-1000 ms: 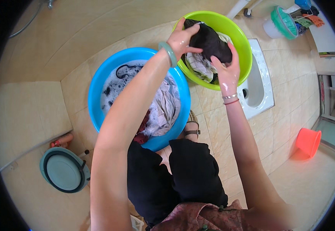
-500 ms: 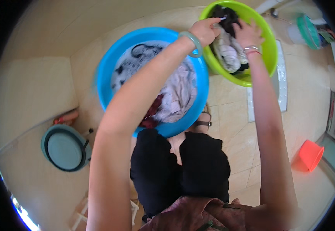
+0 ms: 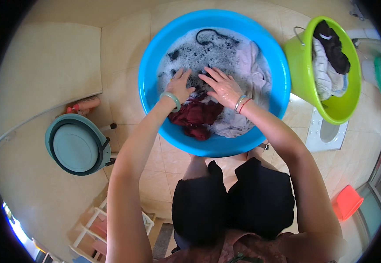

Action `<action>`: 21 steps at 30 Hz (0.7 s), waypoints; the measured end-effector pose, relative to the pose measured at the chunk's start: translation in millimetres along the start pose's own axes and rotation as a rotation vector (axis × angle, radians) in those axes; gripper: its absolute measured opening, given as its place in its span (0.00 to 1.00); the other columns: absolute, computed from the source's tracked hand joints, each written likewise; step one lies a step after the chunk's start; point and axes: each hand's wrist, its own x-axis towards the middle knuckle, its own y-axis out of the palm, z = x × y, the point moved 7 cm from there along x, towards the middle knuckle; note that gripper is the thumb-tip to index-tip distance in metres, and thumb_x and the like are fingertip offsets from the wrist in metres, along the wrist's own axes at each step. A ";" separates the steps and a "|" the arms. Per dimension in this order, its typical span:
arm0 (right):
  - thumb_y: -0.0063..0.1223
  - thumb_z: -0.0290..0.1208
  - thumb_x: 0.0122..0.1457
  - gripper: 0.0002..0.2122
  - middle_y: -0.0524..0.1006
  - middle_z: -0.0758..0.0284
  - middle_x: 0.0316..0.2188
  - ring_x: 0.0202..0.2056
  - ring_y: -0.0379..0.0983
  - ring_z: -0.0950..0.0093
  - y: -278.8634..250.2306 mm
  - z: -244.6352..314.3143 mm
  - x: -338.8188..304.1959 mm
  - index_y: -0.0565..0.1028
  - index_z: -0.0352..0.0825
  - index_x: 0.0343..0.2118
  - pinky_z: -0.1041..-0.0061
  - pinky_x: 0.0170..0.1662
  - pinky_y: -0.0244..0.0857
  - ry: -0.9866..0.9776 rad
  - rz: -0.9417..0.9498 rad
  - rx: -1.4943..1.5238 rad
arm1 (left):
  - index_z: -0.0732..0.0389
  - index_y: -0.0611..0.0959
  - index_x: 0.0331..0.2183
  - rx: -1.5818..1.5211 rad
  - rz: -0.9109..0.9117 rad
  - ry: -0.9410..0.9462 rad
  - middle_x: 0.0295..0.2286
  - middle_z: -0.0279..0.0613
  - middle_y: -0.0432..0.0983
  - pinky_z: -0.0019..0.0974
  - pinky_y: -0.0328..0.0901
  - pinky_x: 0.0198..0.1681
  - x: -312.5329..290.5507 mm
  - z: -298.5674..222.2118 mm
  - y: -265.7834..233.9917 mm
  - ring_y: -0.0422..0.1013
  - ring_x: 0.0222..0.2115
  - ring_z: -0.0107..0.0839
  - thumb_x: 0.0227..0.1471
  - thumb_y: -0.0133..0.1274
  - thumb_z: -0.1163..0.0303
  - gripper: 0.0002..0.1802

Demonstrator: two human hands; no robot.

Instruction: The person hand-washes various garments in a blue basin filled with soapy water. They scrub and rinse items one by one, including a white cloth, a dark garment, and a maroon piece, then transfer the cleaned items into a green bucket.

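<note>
The blue basin (image 3: 146, 87) has a broad round rim; both forearms cross its near edge, the left hand (image 3: 181, 89) left of the middle and the right hand (image 3: 224, 90) just across from it, a narrow gap between them. From the fingertips to the far rim stretches foamy water (image 3: 221, 50), leaving more room there than toward the sides. On the right the rim comes up close to a lime-green bucket (image 3: 296, 65); whether they touch cannot be told. Beige tiled floor (image 3: 150, 153) spreads between the basin and a round grey-green tub (image 3: 75, 149) on the left.

Both hands are spread wide, palms down, gripping nothing that shows; their fingertips meet the dark, sudsy surface. Just below them lies crumpled dark red cloth (image 3: 195, 115), wet and bunched. Thin, wrinkled pale lilac fabric (image 3: 252, 65) lines the basin's right side, and a slim black strap (image 3: 204, 30) curls through the bubbles near the far edge. The smooth plastic bucket holds rumpled black cloth (image 3: 333, 50) and white cloth (image 3: 321, 72).
</note>
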 end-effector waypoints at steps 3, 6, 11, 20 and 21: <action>0.56 0.42 0.57 0.29 0.63 0.70 0.62 0.64 0.55 0.66 32.7 -20.2 17.8 0.62 0.49 0.62 0.60 0.55 0.64 0.081 0.141 0.019 | 0.56 0.58 0.64 0.133 -0.029 -0.085 0.58 0.54 0.59 0.47 0.60 0.58 -11.9 12.6 14.6 0.63 0.55 0.56 0.47 0.62 0.58 0.48; 0.52 0.39 0.60 0.18 0.77 0.59 0.42 0.43 0.73 0.60 46.2 -53.2 19.6 0.70 0.39 0.51 0.62 0.44 0.70 0.307 0.203 0.086 | 0.54 0.59 0.63 0.162 0.112 -0.230 0.50 0.53 0.65 0.49 0.63 0.55 -11.8 28.4 24.7 0.64 0.52 0.56 0.46 0.63 0.56 0.48; 0.47 0.40 0.63 0.15 0.77 0.46 0.36 0.39 0.73 0.48 25.1 -104.3 -41.2 0.75 0.32 0.39 0.54 0.42 0.66 0.601 -0.344 0.301 | 0.52 0.61 0.63 -0.114 -0.027 -0.099 0.57 0.56 0.59 0.52 0.60 0.57 -38.9 23.1 21.8 0.58 0.57 0.58 0.45 0.64 0.54 0.47; 0.53 0.32 0.60 0.12 0.80 0.66 0.38 0.40 0.77 0.75 33.3 -111.2 -97.3 0.77 0.31 0.44 0.75 0.47 0.69 0.903 -0.637 1.795 | 0.44 0.68 0.59 0.113 0.188 -0.070 0.65 0.46 0.46 0.64 0.56 0.56 -84.5 -31.1 43.1 0.51 0.63 0.58 0.41 0.66 0.54 0.43; 0.52 0.31 0.60 0.13 0.80 0.66 0.38 0.39 0.76 0.76 8.7 -93.2 -91.7 0.77 0.30 0.44 0.76 0.45 0.69 0.802 -0.631 1.746 | 0.45 0.69 0.58 0.100 0.170 -0.082 0.65 0.47 0.48 0.63 0.57 0.56 -82.0 -31.2 41.0 0.52 0.62 0.56 0.42 0.66 0.55 0.41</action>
